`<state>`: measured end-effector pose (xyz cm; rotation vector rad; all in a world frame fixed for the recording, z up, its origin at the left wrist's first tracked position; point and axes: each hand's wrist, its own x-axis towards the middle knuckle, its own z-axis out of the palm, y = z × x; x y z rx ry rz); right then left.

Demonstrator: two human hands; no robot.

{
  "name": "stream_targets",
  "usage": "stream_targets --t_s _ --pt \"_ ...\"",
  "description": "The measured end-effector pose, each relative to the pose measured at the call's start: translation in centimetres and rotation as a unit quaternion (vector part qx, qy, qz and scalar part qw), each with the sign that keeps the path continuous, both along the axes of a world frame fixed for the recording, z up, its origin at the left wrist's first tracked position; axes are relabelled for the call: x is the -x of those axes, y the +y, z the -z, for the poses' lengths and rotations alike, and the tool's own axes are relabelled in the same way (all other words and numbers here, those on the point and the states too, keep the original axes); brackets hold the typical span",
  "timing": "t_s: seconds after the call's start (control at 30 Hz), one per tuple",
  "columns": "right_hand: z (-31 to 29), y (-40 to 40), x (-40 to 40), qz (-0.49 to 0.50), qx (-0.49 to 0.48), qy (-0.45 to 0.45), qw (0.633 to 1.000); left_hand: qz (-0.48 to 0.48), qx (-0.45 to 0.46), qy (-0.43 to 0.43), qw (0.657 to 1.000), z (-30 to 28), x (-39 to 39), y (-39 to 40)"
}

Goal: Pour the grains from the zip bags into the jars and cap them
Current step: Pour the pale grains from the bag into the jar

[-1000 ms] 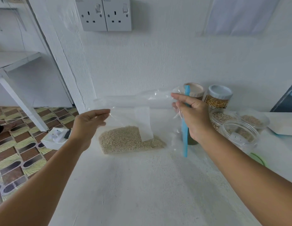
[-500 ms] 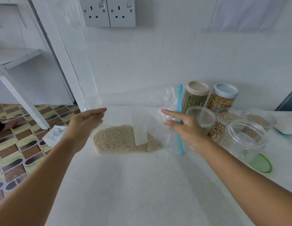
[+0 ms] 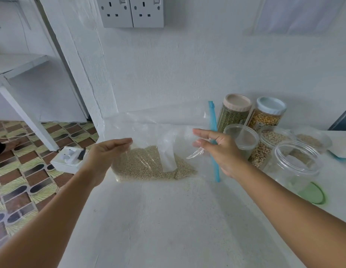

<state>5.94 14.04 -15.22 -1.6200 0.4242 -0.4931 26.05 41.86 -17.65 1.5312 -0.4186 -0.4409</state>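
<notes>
No legible text anywhere; small label on yellow-grain jar [image 3: 265, 118], right of zip bag [image 3: 158, 132], too blurred to read.

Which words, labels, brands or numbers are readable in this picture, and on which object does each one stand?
No text can be read.
White label on the zip bag: appears blank.
Small sticker on the blue-lidded jar: too blurred to read.
Wall sockets: no marking can be read.
White box on the floor: no readable print.
</notes>
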Motion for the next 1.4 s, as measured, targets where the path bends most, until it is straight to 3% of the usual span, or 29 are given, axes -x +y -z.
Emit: stream_targets --t_s 0.27,0.8,1.1,1.4 --pt "-2.5 0.0 -0.8 0.024 -0.026 -0.049 0.998 -0.079 0.084 0.001 0.993 -3.3 -0.3 -0.4" --pt "-12.6 -0.7 -0.5 0.040 -0.002 -0.146 0.988 -0.095 0.109 -0.118 0.982 -15.2 -0.9 -0.8" --pt "-16.8 -3.8 4.4 0.030 -0.002 -0.207 0.978 -0.083 0.134 -0.160 0.974 -21.8 4.3 -3.7" --pt "-17.8 -9.7 11.5 0.017 -0.013 -0.223 0.974 -0.087 0.126 -0.175 0.973 -24.2 12.2 -9.5"
